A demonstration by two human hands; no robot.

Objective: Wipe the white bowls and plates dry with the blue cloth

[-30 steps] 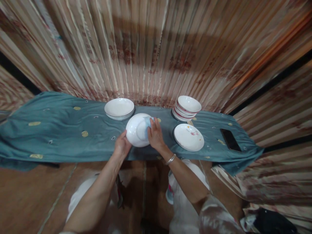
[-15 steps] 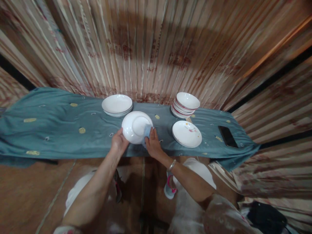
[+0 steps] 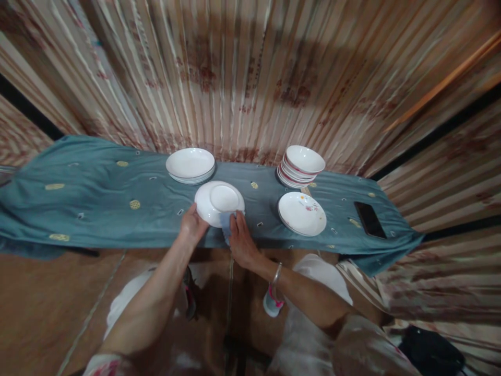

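A white plate (image 3: 224, 197) is held with its underside and foot ring facing up, over the front part of the cloth-covered table. My left hand (image 3: 193, 224) grips its left rim, thumb on the underside and fingers hidden beneath. A light blue cloth (image 3: 226, 222) is pressed on the plate's near right edge by my right hand (image 3: 241, 239), which is closed on it. Just behind the plate stands a stack of white plates (image 3: 190, 163). Right of my right hand lies a white plate with a flower print (image 3: 302, 213), apparently on top of another.
A stack of white bowls with red bands (image 3: 300, 166) stands at the back right. A black phone (image 3: 370, 219) lies near the right end of the blue-green tablecloth (image 3: 102, 209). Behind the table hangs a pleated curtain (image 3: 235, 78).
My right hand has moved the cloth from the plate's right side down to its near edge. The plate has tilted slightly, and my left hand keeps its hold.
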